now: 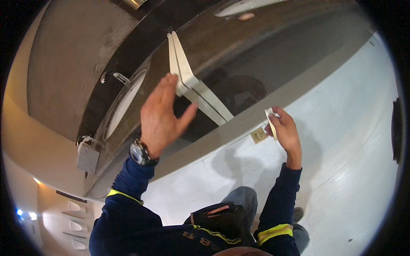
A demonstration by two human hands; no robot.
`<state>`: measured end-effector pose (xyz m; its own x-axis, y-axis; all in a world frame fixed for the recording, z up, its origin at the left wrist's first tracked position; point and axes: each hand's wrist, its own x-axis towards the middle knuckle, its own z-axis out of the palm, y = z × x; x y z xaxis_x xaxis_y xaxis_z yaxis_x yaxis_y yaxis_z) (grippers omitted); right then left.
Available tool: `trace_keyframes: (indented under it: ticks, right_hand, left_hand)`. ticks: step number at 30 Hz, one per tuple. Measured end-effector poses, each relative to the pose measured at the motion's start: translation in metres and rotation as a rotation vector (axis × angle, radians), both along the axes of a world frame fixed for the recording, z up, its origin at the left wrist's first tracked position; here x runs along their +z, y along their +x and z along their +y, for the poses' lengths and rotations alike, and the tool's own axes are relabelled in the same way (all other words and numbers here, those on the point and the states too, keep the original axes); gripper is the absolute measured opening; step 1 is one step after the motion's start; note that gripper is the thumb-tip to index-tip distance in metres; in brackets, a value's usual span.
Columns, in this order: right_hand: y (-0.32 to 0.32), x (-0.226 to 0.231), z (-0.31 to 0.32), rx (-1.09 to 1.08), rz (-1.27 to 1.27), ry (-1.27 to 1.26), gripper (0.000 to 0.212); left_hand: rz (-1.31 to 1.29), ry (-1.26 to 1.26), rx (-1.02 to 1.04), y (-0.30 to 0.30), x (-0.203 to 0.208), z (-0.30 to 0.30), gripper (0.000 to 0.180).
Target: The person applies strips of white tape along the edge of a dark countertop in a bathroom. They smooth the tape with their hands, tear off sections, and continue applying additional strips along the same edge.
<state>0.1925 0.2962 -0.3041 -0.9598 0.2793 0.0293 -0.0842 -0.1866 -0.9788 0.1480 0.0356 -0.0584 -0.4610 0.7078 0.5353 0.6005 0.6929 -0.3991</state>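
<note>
Leftward, a white strip protrudes from the right hand.

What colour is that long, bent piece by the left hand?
The bent piece is off-white with a dark lengthwise line; see the head view.

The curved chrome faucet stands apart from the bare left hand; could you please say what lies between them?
In the head view, the white oval sink and a dark brown counter strip separate faucet and left hand.
</note>
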Motion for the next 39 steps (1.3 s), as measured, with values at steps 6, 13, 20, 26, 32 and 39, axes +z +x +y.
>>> trace_keyframes:
  ticks: [6,13,20,26,32,39]
  right_hand:
    - [0.047,0.064,0.025,0.09,-0.259,0.023,0.029]
    - [0.131,0.266,-0.015,0.075,-0.312,-0.144,0.029]
    - [0.124,0.525,0.004,0.194,0.043,-0.052,0.05]
    - [0.104,0.616,0.022,0.248,0.046,0.123,0.061]
    - [0.068,0.578,-0.003,0.311,0.09,0.064,0.067]
    - [-0.019,0.525,-0.07,0.239,0.037,0.337,0.056]
  left_hand:
    - [-0.342,-0.019,0.061,0.007,0.013,-0.008,0.084]
    - [-0.82,-0.091,0.136,0.0,0.099,0.01,0.07]
    - [-1.61,0.97,-0.408,0.045,0.282,0.082,0.038]
    - [-1.47,0.941,-0.508,0.055,0.375,0.109,0.034]
    - [-1.286,0.898,-0.235,0.029,0.354,0.088,0.016]
    - [-0.995,0.951,-0.113,-0.201,0.295,0.007,0.015]
